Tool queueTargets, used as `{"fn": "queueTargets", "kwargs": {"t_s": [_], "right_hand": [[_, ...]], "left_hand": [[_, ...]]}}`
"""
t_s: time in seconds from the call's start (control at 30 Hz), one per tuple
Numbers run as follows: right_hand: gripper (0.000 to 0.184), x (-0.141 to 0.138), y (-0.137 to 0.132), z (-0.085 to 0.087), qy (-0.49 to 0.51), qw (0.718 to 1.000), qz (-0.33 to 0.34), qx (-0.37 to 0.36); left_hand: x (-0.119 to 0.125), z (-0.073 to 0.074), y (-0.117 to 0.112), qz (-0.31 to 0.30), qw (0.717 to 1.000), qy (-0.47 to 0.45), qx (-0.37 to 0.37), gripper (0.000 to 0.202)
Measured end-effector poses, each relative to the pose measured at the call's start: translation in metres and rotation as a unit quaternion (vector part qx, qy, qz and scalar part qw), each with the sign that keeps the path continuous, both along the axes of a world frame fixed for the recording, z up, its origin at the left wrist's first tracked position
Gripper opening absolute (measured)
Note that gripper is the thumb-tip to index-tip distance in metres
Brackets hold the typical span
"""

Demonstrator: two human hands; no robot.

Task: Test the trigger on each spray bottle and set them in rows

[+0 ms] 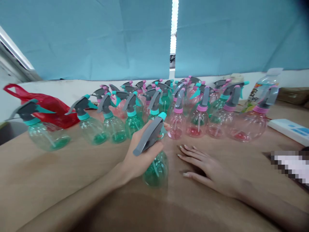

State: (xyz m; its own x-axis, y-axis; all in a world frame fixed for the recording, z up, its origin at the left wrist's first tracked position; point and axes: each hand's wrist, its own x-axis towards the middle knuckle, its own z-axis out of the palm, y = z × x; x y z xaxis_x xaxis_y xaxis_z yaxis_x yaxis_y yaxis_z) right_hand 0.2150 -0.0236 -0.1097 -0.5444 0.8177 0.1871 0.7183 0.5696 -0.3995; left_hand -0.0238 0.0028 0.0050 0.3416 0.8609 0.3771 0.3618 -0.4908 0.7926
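Note:
My left hand (142, 151) is wrapped round the neck of a green spray bottle (156, 170) with a grey trigger head and turquoise nozzle. Its nozzle points away from me, and part of the neck is hidden by my fingers. Beyond it stand several more spray bottles, among them a green one (134, 124) and a pink one (177, 125). Flat on the table, palm down with fingers apart, my right hand (212, 170) holds nothing. It lies to the right of the held bottle, in front of the pink bottles.
A red plastic bag (55, 109) lies at the left behind the bottles. At the right stand a clear labelled drink bottle (259, 90) and a white box (289, 127). A blurred-out object (292, 167) lies near the right edge. Blue curtains (96, 38) hang behind the table (108, 206).

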Motion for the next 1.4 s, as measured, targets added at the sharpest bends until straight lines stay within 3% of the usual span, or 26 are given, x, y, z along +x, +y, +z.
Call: {"fn": "queueTargets", "kwargs": {"t_s": [0.2, 0.37, 0.63, 0.83, 0.93, 1.13, 1.23, 1.4], "right_hand": [[0.054, -0.001, -0.001, 0.001, -0.008, 1.000, -0.001, 0.026], [0.059, -0.011, -0.008, 0.013, -0.001, 1.000, 0.000, 0.016], [0.076, -0.053, -0.016, 0.045, 0.090, 0.994, -0.037, -0.055], [0.079, -0.088, -0.015, 0.054, 0.137, 0.985, -0.041, -0.094], [0.078, -0.102, -0.015, 0.055, 0.149, 0.984, -0.027, -0.095], [0.073, -0.136, -0.014, 0.060, 0.162, 0.981, 0.005, -0.109], [0.068, -0.160, -0.010, 0.062, 0.160, 0.980, 0.024, -0.118], [0.077, -0.208, 0.000, 0.070, 0.130, 0.983, 0.096, -0.085]], "left_hand": [[0.000, -0.005, 0.001, 0.000, 0.999, -0.029, -0.027, 0.038], [-0.001, -0.009, 0.003, -0.011, 0.999, -0.035, -0.022, 0.043], [-0.005, -0.006, -0.001, -0.038, 0.999, -0.024, -0.028, 0.037], [-0.018, -0.007, -0.005, -0.066, 0.996, -0.041, -0.038, 0.040], [-0.032, -0.004, -0.010, -0.055, 0.998, -0.031, -0.026, 0.039], [-0.077, 0.001, -0.028, 0.041, 0.998, 0.031, 0.030, 0.047], [-0.106, -0.003, -0.039, 0.077, 0.992, 0.080, 0.056, 0.044], [-0.157, -0.015, -0.055, 0.179, 0.967, 0.143, 0.113, 0.029]]}}
